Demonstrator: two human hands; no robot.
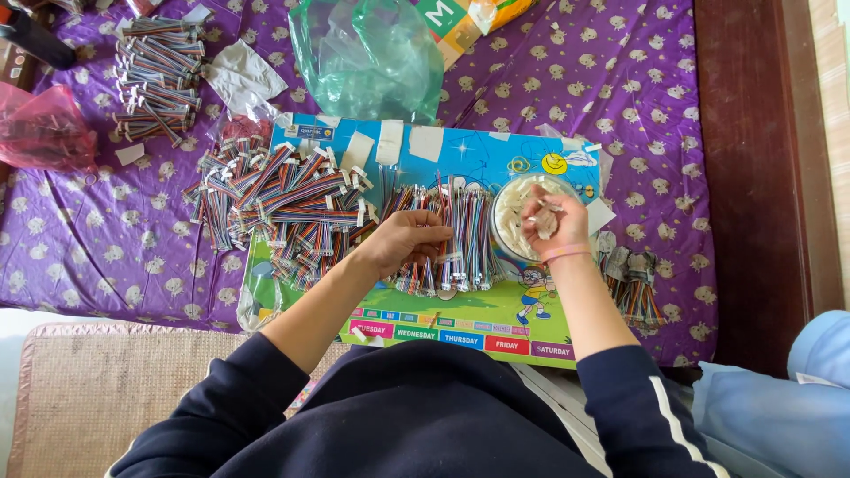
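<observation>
At frame centre the left hand (403,239) rested with curled fingers on a row of striped wires (447,235), their long axis running top to bottom on the blue board (460,323). Just right, the right hand (551,217) pinched small white pieces over a round bowl (509,212) of them. Wire piles (283,199) crowded the left; purple cloth (646,97) lay open at upper right.

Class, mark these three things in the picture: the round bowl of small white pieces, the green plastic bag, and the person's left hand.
round bowl (506,232), head view, on its left inner side among the white pieces.
green plastic bag (367,57), head view, on its crumpled middle.
left hand (409,237), head view, on the back of the hand.
</observation>
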